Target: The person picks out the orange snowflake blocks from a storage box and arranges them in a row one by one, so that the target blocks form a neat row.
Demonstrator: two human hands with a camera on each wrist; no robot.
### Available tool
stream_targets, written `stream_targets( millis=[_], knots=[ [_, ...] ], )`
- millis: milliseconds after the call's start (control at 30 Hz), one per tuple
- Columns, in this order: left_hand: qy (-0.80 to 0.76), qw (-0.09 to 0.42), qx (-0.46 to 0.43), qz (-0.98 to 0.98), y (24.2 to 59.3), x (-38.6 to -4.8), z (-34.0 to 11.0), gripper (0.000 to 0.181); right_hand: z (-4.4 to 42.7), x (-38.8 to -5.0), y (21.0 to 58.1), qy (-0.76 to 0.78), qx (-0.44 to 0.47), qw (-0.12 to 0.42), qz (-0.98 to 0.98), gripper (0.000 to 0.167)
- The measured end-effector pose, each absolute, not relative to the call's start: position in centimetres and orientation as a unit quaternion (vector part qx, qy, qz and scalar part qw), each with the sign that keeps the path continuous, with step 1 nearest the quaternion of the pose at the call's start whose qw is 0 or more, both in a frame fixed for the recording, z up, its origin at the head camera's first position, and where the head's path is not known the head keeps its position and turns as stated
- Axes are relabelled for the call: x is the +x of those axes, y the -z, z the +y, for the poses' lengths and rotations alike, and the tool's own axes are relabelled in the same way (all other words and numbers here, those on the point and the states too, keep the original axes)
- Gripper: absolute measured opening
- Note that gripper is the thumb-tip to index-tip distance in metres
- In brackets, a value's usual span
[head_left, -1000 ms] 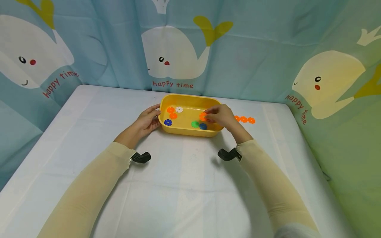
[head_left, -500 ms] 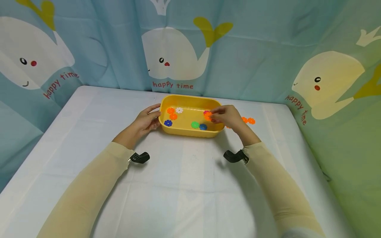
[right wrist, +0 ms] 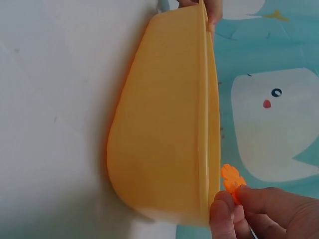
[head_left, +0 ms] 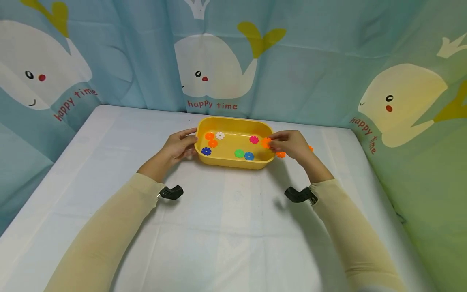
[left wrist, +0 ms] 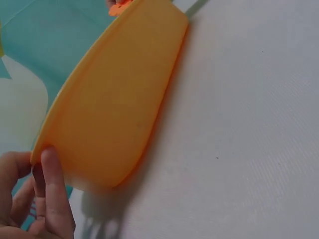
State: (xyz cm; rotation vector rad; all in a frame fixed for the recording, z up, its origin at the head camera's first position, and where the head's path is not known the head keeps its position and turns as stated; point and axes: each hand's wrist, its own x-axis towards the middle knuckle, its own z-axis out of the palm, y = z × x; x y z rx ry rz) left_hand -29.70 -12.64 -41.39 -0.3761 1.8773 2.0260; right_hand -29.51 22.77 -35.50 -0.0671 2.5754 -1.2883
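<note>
The yellow plastic tub (head_left: pixel 233 163) stands on the table. At its left end my left hand (head_left: pixel 177 146) holds the rim, and the left wrist view shows the thumb and fingers (left wrist: pixel 56 191) on either side of that edge. Over the tub's right end, my right hand (head_left: pixel 292 145) pinches an orange snowflake disc (right wrist: pixel 231 178) between thumb and fingertips. Inside the tub lie a pink disc (head_left: pixel 253 139), a green disc (head_left: pixel 239 153), a light blue disc (head_left: pixel 249 156), a dark blue disc (head_left: pixel 206 151), a white disc (head_left: pixel 219 136) and two orange discs (head_left: pixel 212 143).
On the table just right of the tub lies an orange disc (head_left: pixel 281 155). More orange shows behind the right hand, mostly hidden. A pale cloth (head_left: pixel 226 227) covers the table, and a printed whale curtain (head_left: pixel 310 81) hangs behind it.
My right hand has moved rightward from inside the tub toward its right rim, carrying the orange disc. The pink disc has come into view. My left hand stays at the rim.
</note>
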Motion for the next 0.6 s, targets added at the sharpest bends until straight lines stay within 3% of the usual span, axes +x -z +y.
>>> stream_targets(
  millis=[600],
  knots=[
    [-0.694, 0.16, -0.158, 0.684, 40.8, -29.3, -12.1, 0.046, 26.3, -29.0, 35.7, 0.451, -0.01, 0.118, 0.885, 0.037]
  ],
)
